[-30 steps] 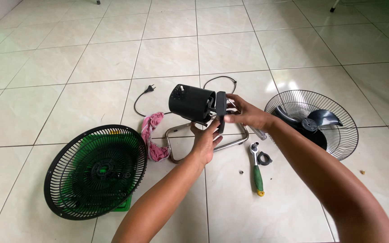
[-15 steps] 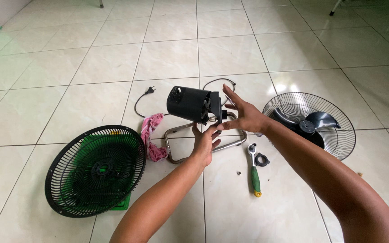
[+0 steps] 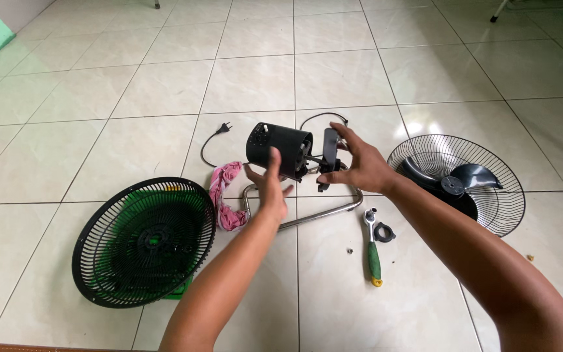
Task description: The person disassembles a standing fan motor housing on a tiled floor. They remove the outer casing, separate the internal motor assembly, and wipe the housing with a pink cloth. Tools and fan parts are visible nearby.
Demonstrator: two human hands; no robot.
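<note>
A black fan motor housing [image 3: 280, 145] sits on a bent chrome stand [image 3: 324, 213] on the tiled floor. My left hand [image 3: 270, 184] is raised beside the housing, fingers apart, its fingertips against the housing's near side. My right hand [image 3: 358, 164] reaches in from the right and pinches the flat black front plate [image 3: 330, 147] of the motor between thumb and fingers. The motor's black power cord and plug [image 3: 223, 129] trail off behind it.
A black plastic grille [image 3: 144, 240] lies at left over something green. A pink rag [image 3: 225, 193] lies beside the stand. A wire grille holding a dark blade [image 3: 459, 180] lies at right. A green-handled ratchet [image 3: 373, 249], a black ring [image 3: 383, 231] and a small nut [image 3: 350, 249] lie nearby.
My left hand has left the underside of the motor and moved up to the housing's near side. My right hand has shifted its hold on the front plate. The camera has tilted slightly.
</note>
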